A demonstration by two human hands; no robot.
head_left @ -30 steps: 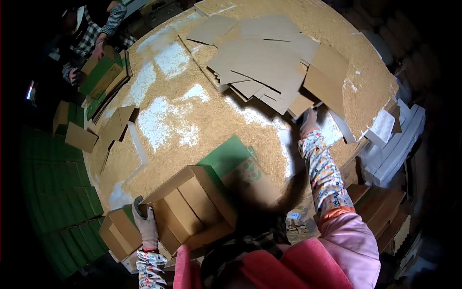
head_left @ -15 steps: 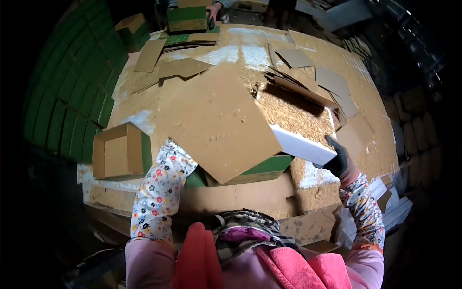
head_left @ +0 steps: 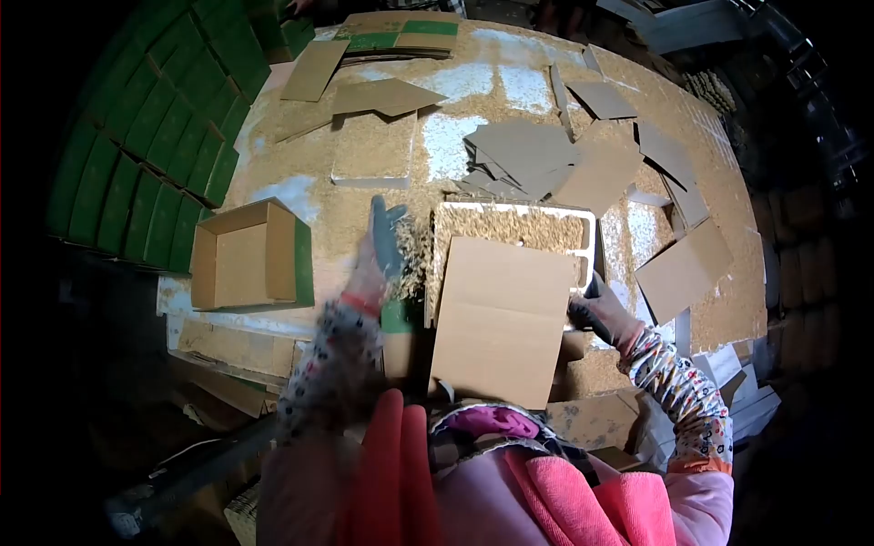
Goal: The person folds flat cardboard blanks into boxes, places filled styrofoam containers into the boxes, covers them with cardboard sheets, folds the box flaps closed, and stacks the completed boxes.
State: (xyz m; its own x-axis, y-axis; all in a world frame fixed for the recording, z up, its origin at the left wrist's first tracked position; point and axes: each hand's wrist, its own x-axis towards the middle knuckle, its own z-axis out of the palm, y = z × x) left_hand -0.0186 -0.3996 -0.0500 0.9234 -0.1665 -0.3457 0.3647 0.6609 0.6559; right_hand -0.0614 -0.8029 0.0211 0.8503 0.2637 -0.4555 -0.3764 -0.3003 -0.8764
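A white-rimmed tray full of husk-like grains lies in front of me, with a flat brown cardboard sheet over its near part. My right hand, gloved, grips the tray's right side near its lower corner. To the left of the tray is my left hand, its gloved fingers apart and pointing away from me, with loose grains beside it. A green and brown box shows partly beneath the tray and sheet; the rest of it is hidden.
An open cardboard box stands at the left, near stacked green boxes. Grey cardboard pieces lie beyond the tray. More sheets are at the right, and flattened green-brown boxes at the far edge.
The tray has moved left and turned square to me. The large cardboard sheet has come nearer my body. My left hand, hidden before, now shows open beside the tray.
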